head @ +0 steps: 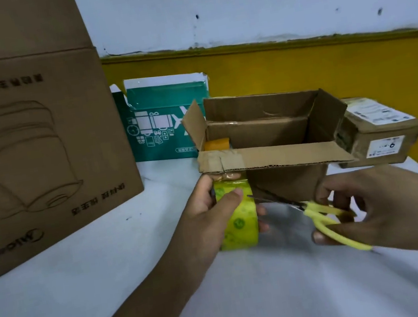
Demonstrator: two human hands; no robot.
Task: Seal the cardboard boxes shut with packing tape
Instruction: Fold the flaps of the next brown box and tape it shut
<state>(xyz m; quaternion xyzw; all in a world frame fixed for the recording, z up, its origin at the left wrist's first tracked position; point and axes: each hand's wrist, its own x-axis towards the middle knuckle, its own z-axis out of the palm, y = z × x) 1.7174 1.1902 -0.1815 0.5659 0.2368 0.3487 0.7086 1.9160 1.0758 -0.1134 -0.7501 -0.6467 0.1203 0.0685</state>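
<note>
item 1, left hand (205, 213): fingers and thumb are curled round the yellow-green tape roll (236, 225), which is held on edge just below the near-left corner of the open box (275, 153).

item 2, right hand (373, 203): fingers are hooked through the yellow loops of the scissors (320, 212). how far the blades are parted cannot be told.

item 3, key relation: the scissors' long axis runs from the right hand up and leftward, and the tips are placed just beside the roll. a glossy stretch, judged to be pulled tape, is seen between roll and right hand. a cut close to the roll is judged to be the next step.

item 4, task's thing: the open box is set on the white table (86, 287) behind both hands. its 4 flaps are not closed, and the near flap juts out over the roll.
</note>
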